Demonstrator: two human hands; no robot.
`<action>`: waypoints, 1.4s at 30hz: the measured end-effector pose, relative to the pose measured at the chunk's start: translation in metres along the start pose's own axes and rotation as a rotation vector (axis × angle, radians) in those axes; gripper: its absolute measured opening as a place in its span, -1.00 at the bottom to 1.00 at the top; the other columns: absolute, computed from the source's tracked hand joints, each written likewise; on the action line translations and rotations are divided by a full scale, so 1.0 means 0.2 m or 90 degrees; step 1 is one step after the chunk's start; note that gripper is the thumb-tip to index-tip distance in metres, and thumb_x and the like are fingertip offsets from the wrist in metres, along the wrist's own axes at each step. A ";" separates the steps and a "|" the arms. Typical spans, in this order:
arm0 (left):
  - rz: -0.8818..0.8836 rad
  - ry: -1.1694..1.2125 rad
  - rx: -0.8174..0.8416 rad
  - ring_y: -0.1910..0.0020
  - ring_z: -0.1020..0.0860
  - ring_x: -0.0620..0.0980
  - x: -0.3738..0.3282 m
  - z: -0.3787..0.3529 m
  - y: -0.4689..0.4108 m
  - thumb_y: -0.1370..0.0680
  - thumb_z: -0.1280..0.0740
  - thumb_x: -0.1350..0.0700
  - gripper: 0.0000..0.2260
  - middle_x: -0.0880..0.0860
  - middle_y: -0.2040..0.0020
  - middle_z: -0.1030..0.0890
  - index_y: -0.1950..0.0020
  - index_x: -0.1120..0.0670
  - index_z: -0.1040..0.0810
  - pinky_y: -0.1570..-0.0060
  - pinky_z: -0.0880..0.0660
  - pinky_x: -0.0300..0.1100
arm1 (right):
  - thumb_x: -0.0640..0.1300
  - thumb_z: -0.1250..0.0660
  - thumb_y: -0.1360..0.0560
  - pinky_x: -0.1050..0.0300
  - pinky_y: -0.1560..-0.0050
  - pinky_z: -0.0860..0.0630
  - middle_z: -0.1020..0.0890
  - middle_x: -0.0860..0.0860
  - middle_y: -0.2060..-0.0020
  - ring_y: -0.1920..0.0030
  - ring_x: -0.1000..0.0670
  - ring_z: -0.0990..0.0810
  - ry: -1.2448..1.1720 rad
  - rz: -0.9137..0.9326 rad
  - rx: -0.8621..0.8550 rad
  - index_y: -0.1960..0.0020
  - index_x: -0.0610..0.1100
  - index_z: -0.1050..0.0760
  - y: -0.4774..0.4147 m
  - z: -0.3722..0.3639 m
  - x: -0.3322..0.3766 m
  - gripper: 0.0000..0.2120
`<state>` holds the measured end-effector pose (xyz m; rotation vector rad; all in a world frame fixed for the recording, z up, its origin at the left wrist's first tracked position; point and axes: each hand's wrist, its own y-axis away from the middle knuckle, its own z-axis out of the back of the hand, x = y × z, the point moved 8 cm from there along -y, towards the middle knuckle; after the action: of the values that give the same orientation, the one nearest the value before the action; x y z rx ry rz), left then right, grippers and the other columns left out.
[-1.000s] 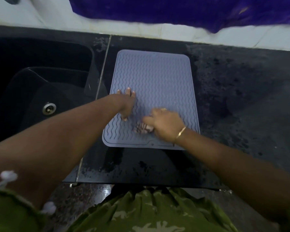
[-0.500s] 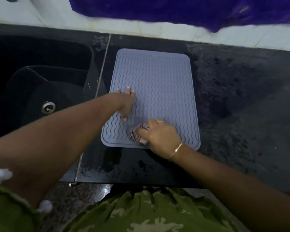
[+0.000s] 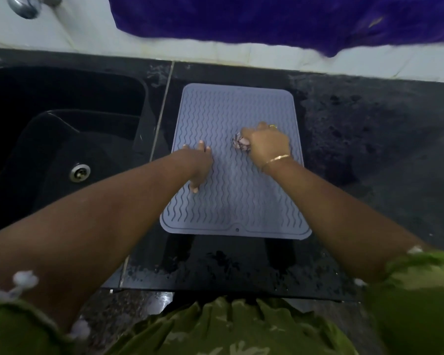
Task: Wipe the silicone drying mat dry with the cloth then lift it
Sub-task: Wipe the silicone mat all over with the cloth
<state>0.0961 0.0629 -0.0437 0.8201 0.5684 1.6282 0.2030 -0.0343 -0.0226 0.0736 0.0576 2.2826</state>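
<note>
A grey silicone drying mat (image 3: pixel 223 111) with wavy ridges lies flat on the black counter (image 3: pixel 369 149). My left hand (image 3: pixel 199 162) presses flat on the mat's left half, fingers spread. My right hand (image 3: pixel 265 143) grips a small bunched cloth (image 3: pixel 239 143), pink and dark patterned, against the mat's right middle. Most of the cloth is hidden under my fingers.
A black sink (image 3: pixel 49 149) with a metal drain (image 3: pixel 80 172) lies left of the mat. A purple cloth (image 3: pixel 267 19) hangs over the white tiled wall behind. A tap (image 3: pixel 26 6) shows at top left. The counter's front edge (image 3: pixel 228 293) is wet.
My right hand has carried the cloth from the mat's near edge up to its right middle. My left hand has stayed pressed on the mat's left half.
</note>
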 end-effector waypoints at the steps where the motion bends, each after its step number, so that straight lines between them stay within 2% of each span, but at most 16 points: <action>1: 0.001 -0.008 -0.003 -0.49 0.10 0.30 0.00 0.01 0.00 -0.45 -0.45 0.10 0.00 0.19 -0.52 0.29 -0.49 0.21 0.33 -0.42 -0.03 0.10 | -0.17 -0.26 -0.50 -0.01 0.05 -0.46 -0.48 -0.22 -0.11 -0.13 -0.23 -0.46 -0.009 0.033 -0.003 -0.20 -0.11 -0.44 0.06 -0.01 0.06 -0.73; 5: -0.005 -0.042 -0.015 -0.49 0.01 0.29 -0.01 0.02 -0.01 -0.41 -0.48 0.07 0.01 0.22 -0.52 0.26 -0.51 0.22 0.26 -0.44 -0.10 0.10 | -0.11 -0.26 -0.51 0.02 0.11 -0.45 -0.51 -0.17 -0.05 -0.08 -0.20 -0.49 -0.063 0.151 -0.011 -0.21 -0.08 -0.45 0.39 -0.03 0.23 -0.72; 8: -0.015 -0.053 -0.036 -0.50 -0.07 0.21 0.01 0.04 -0.01 -0.37 -0.51 0.02 0.05 0.20 -0.54 0.20 -0.51 0.22 0.23 -0.41 -0.20 0.08 | -0.14 -0.30 -0.46 0.04 0.06 -0.51 -0.55 -0.10 -0.03 -0.06 -0.13 -0.51 -0.102 0.168 0.078 -0.21 0.00 -0.48 0.51 -0.08 0.20 -0.68; 12: -0.045 -0.046 -0.050 -0.45 -0.21 0.14 0.02 0.06 0.00 -0.35 -0.51 -0.05 -0.05 0.17 -0.53 -0.08 -0.53 0.18 -0.02 -0.35 -0.29 0.02 | -0.25 -0.37 -0.40 0.10 0.14 -0.52 -0.59 -0.02 0.18 0.13 -0.05 -0.57 -0.491 -0.033 0.158 0.05 -0.11 -0.51 0.38 -0.06 0.02 -0.84; 15: -0.025 0.039 -0.066 -0.29 -0.42 0.10 -0.01 0.15 -0.02 -0.34 -0.49 -0.15 -0.27 0.10 -0.36 -0.42 -0.41 0.11 -0.33 -0.25 -0.41 0.01 | -0.19 -0.44 -0.36 0.14 0.15 -0.49 -0.54 0.01 0.09 0.10 0.02 -0.53 -0.667 -0.192 0.175 -0.09 -0.09 -0.40 0.22 -0.09 -0.09 -0.65; 17: 0.006 0.075 -0.116 -0.30 -0.42 0.11 -0.03 0.22 -0.03 -0.31 -0.50 -0.18 -0.25 0.06 -0.36 -0.41 -0.40 0.06 -0.33 -0.24 -0.41 0.08 | -0.16 -0.47 -0.36 0.06 0.10 -0.57 -0.59 -0.05 0.00 0.05 -0.03 -0.59 -0.780 -0.249 0.190 -0.14 -0.13 -0.39 0.12 -0.11 -0.11 -0.59; 19: 0.009 0.117 -0.153 -0.43 -0.24 0.18 -0.05 0.23 -0.06 -0.27 -0.50 -0.24 -0.03 0.09 -0.50 -0.20 -0.51 0.08 -0.13 -0.35 -0.26 0.19 | -0.10 -0.50 -0.34 -0.12 -0.12 -0.56 -0.59 -0.13 -0.14 -0.07 -0.12 -0.60 -0.876 -0.282 0.166 -0.25 -0.15 -0.40 0.01 -0.10 -0.13 -0.45; 20: -0.004 0.128 -0.151 -0.50 -0.06 0.22 -0.06 0.20 -0.08 -0.26 -0.48 -0.28 0.09 0.11 -0.55 -0.01 -0.54 0.11 0.05 -0.40 -0.10 0.25 | -0.05 -0.52 -0.32 -0.13 -0.21 -0.51 -0.56 -0.12 -0.19 -0.13 -0.11 -0.57 -0.873 -0.293 0.123 -0.29 -0.13 -0.39 -0.04 -0.07 -0.16 -0.39; 22: -0.053 0.123 -0.133 -0.49 0.27 0.24 -0.08 0.11 -0.11 -0.26 -0.42 -0.34 0.19 0.08 -0.53 0.29 -0.51 0.10 0.33 -0.40 0.18 0.32 | 0.06 -0.53 -0.28 -0.09 -0.28 -0.42 -0.44 -0.06 -0.24 -0.18 -0.07 -0.46 -0.705 -0.337 -0.046 -0.28 -0.07 -0.38 -0.12 0.02 -0.28 -0.35; 24: -0.089 0.147 -0.130 -0.43 0.41 0.25 -0.07 0.05 -0.15 -0.27 -0.39 -0.38 0.20 0.06 -0.49 0.41 -0.46 0.06 0.44 -0.35 0.28 0.36 | 0.09 -0.49 -0.32 -0.16 -0.28 -0.38 -0.38 -0.13 -0.27 -0.23 -0.17 -0.42 -0.532 -0.348 -0.211 -0.28 -0.04 -0.37 -0.13 0.12 -0.34 -0.39; 25: -0.104 0.164 -0.132 -0.40 0.46 0.25 -0.06 0.04 -0.17 -0.26 -0.38 -0.40 0.21 0.05 -0.48 0.44 -0.45 0.04 0.47 -0.34 0.31 0.36 | 0.12 -0.45 -0.35 -0.20 -0.30 -0.35 -0.36 -0.16 -0.30 -0.28 -0.22 -0.39 -0.482 -0.308 -0.224 -0.31 -0.03 -0.35 -0.14 0.12 -0.30 -0.40; 28: -0.128 0.173 -0.133 -0.33 0.56 0.25 -0.05 0.01 -0.21 -0.20 -0.37 -0.44 0.26 0.06 -0.42 0.54 -0.41 0.02 0.52 -0.31 0.36 0.36 | 0.33 -0.23 -0.40 -0.34 -0.39 -0.04 -0.09 -0.17 -0.49 -0.48 -0.30 0.01 -0.284 -0.144 -0.023 -0.43 0.10 -0.14 -0.16 -0.10 -0.08 -0.31; 30: -0.130 0.167 -0.135 -0.30 0.59 0.23 -0.05 -0.01 -0.24 -0.17 -0.37 -0.47 0.28 0.04 -0.38 0.58 -0.37 -0.01 0.56 -0.29 0.40 0.37 | 0.32 -0.12 -0.46 -0.39 -0.38 0.07 0.02 -0.14 -0.52 -0.48 -0.33 0.13 -0.168 -0.106 0.012 -0.46 0.16 -0.05 -0.17 -0.20 -0.05 -0.36; 35: -0.146 0.187 -0.145 -0.28 0.63 0.17 -0.05 -0.03 -0.29 -0.11 -0.37 -0.49 0.31 -0.04 -0.32 0.64 -0.35 -0.06 0.59 -0.22 0.53 0.27 | 0.11 -0.15 -0.53 -0.30 -0.27 -0.23 -0.30 -0.18 -0.37 -0.33 -0.31 -0.25 -0.046 -0.083 -0.063 -0.44 0.18 -0.16 -0.41 -0.11 -0.18 -0.51; 39: -0.156 0.196 -0.167 -0.23 0.67 0.14 -0.04 -0.03 -0.31 -0.11 -0.36 -0.49 0.29 -0.08 -0.23 0.71 -0.30 -0.11 0.64 -0.16 0.58 0.23 | -0.11 -0.20 -0.52 -0.29 -0.24 -0.32 -0.33 -0.21 -0.33 -0.29 -0.32 -0.31 -0.004 -0.160 -0.060 -0.44 0.15 -0.18 -0.66 -0.05 -0.31 -0.47; 42: -0.161 0.196 -0.172 -0.17 0.71 0.12 -0.04 -0.04 -0.32 -0.10 -0.34 -0.51 0.28 -0.11 -0.16 0.76 -0.23 -0.14 0.69 -0.08 0.62 0.20 | 0.01 -0.26 -0.50 -0.28 -0.20 -0.37 -0.37 -0.20 -0.30 -0.26 -0.30 -0.34 -0.087 -0.274 -0.017 -0.40 0.09 -0.23 -0.80 -0.02 -0.41 -0.51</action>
<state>0.1315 0.0692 -0.0977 0.2868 0.6226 1.5607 0.3770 0.0072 -0.0408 0.1850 -0.0267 1.8438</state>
